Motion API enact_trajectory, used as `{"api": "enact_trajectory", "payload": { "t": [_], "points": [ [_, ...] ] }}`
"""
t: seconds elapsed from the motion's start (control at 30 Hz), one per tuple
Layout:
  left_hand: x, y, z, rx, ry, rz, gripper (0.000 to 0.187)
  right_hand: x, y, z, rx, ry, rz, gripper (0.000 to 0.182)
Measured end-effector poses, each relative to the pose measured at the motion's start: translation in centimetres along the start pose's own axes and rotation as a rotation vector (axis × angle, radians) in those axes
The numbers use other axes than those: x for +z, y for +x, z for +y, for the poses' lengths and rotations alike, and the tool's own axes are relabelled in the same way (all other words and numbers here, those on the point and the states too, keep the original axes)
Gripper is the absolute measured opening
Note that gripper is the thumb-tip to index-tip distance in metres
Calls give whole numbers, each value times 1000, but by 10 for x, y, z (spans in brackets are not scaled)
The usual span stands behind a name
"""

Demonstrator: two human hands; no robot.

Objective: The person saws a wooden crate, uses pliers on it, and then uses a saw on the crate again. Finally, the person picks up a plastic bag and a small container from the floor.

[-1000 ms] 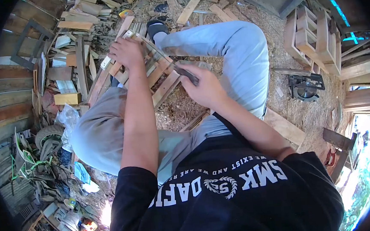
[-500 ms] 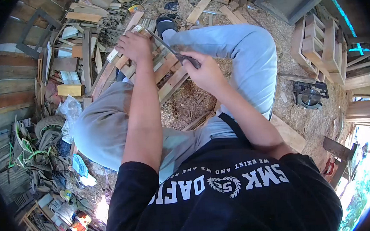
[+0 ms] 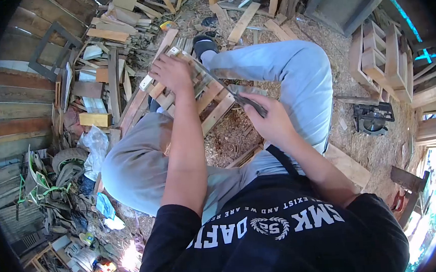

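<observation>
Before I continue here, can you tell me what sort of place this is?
It looks like a small woodworking shed. Sawdust-like shavings cover the ground, offcuts are heaped beside the rough plank wall, and what appears to be a circular saw sits on the floor.

Pale matt wooden crate (image 3: 380,61), crinkled clear plastic bag (image 3: 95,147), rough bare wood wall planks (image 3: 18,106), soft grey cloth trousers (image 3: 294,75)

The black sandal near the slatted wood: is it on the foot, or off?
On: a light sock comes out of the sandal and runs into the pale trouser leg.
</observation>
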State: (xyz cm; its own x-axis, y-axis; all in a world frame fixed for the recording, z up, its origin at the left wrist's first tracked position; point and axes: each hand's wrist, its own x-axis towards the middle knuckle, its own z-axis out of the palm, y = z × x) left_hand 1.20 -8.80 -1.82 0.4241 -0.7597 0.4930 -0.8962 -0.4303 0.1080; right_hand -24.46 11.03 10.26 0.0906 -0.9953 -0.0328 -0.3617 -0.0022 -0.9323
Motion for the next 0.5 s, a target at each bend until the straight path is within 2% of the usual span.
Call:
{"api": "enact_trajectory", "payload": {
  "t": [0.03,0.1,0.2,0.27,0.33,0.43,0.5],
  "points": [
    [1,0,-1,10,-4,-17,30,6,11,-9,0,2,4,42],
    [2,-2,-4,12,-15,-20,30,25,43,-25,157,-31,-120,39],
    [-1,-2,-4,15,-19,-37,30,12,10,-22,3,-118,-14,39],
    [-3,4,2,-9,-27,-34,30,-1,5,-10,13,-116,-57,39],
    [-3,0,1,9,-1,-42,30,9,18,-11,-56,32,16,40],
    [3,4,-4,14,4,-29,31,21,34,-16,34,-62,-49,39],
    [1,-4,-6,22,4,-48,30,5,11,-31,105,-154,-90,38]
  ]
}}
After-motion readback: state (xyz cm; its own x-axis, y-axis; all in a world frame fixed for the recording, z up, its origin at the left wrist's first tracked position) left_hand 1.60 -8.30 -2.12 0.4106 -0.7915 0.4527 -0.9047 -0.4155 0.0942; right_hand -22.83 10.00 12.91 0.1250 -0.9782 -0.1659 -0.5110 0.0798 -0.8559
